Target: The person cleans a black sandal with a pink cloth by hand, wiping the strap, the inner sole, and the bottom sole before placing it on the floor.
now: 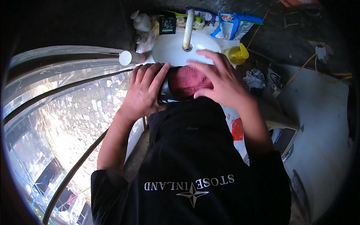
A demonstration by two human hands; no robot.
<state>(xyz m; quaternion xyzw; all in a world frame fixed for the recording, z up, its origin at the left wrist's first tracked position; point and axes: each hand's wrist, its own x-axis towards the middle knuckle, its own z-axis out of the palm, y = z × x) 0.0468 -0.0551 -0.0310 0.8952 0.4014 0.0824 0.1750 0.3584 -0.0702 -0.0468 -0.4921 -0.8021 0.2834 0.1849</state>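
Observation:
My left hand (144,87) grips a glossy dark container (163,89) from its left side, fingers over the top and thumb underneath. Bunched at the right of the container is a pink cloth (188,77) with a towel-like pile; whether it sits inside or lies against it is hard to tell. My right hand (218,80) hovers over the cloth with its fingers spread and slightly blurred. Its thumb tip lies at the cloth's lower edge, and the palm side is hidden. Both hands are in front of a white washbasin (171,52).
A worn tap (188,31) reaches over the basin. Around the rim stand a white pump bottle (141,21), a yellow pump bottle (236,54), a blue-and-white packet (232,25) and a white-capped bottle (129,58). A window (78,112) runs along the left.

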